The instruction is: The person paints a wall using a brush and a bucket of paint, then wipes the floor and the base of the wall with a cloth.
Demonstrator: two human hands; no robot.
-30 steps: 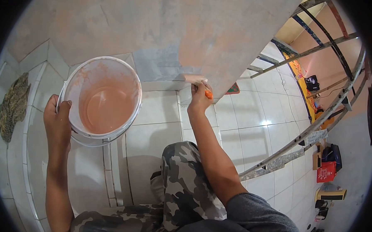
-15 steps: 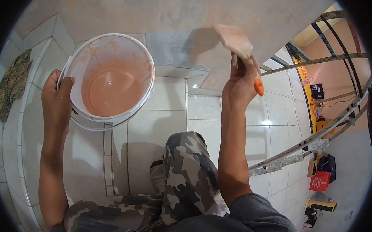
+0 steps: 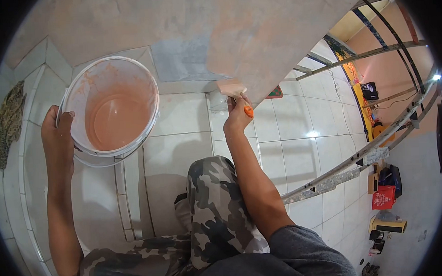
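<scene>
A white bucket (image 3: 148, 99) with peach paint (image 3: 115, 120) inside is tilted toward the camera at the left. My left hand (image 3: 58, 126) grips its left rim, thumb over the edge. My right hand (image 3: 238, 116) is closed around the handle of a wide paint brush (image 3: 232, 87) with an orange handle end. The brush head, coated in pale peach, lies against or close to the bottom of the wall (image 3: 256, 33); contact is hard to tell. Peach and grey-blue patches show on the wall above it.
A metal ladder or scaffold frame (image 3: 341, 178) curves along the right. A crumpled patterned cloth (image 3: 8, 125) lies on the tiled step at far left. A red bag (image 3: 384, 197) and other items stand at far right on the tiled floor (image 3: 301, 159).
My right hand and the brush have moved down and left, toward the wall's lower edge. The bucket and my left hand sit slightly lower and farther left as the view has shifted.
</scene>
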